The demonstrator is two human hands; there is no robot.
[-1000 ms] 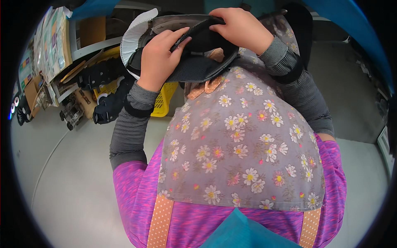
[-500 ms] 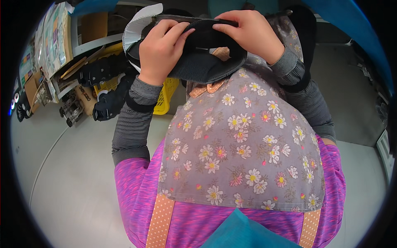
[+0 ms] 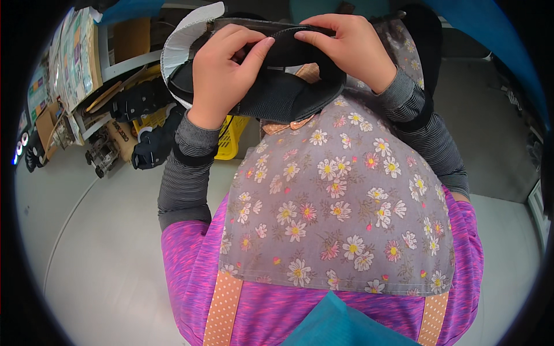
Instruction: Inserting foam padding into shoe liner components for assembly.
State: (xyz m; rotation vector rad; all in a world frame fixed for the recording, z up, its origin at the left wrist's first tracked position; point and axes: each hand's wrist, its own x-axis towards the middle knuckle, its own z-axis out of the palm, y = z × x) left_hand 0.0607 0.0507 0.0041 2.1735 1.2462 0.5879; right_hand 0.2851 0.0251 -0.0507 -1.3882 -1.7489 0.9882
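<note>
A black padded piece of mesh fabric (image 3: 274, 102) is held above my lap, bent round into a loop with an opening in its middle. Along its left end curls a stiff white strip (image 3: 178, 51). My left hand (image 3: 228, 69) pinches the upper edge between thumb and fingers, its palm covering part of the loop. Just to the right, my right hand (image 3: 353, 49) grips the same edge, thumb underneath and fingers on top. Through the opening shows a peach dotted ribbon of my floral apron (image 3: 334, 202). What exactly the black piece is, I cannot tell.
Beyond my left forearm stands a yellow plastic basket (image 3: 232, 141), with black fabric pieces (image 3: 154, 147) heaped beside it. A shelf with packaged stacks (image 3: 78, 55) and a cardboard box (image 3: 131, 37) rises at the left. A thin cable (image 3: 63, 222) runs across the pale floor.
The left end of the black piece and its white strip have shifted slightly left and down. My left thumb has moved along the edge toward the right hand; the right hand barely moves.
</note>
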